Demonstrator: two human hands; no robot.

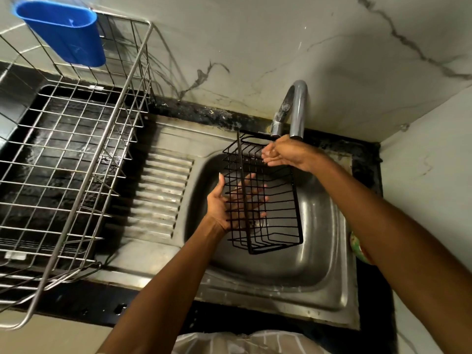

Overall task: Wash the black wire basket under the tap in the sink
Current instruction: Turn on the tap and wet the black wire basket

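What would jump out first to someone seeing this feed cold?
The black wire basket held over the steel sink, just below the tap: the left hand supports its side and the right hand is at its top end. Next, the big wire dish rack at left, a blue holder on its rim.

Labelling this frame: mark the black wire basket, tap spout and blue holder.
black wire basket point(274, 200): head view, wire side over the sink.
tap spout point(297, 111): head view, downward leg of the curved pipe.
blue holder point(69, 34): head view, front wall.
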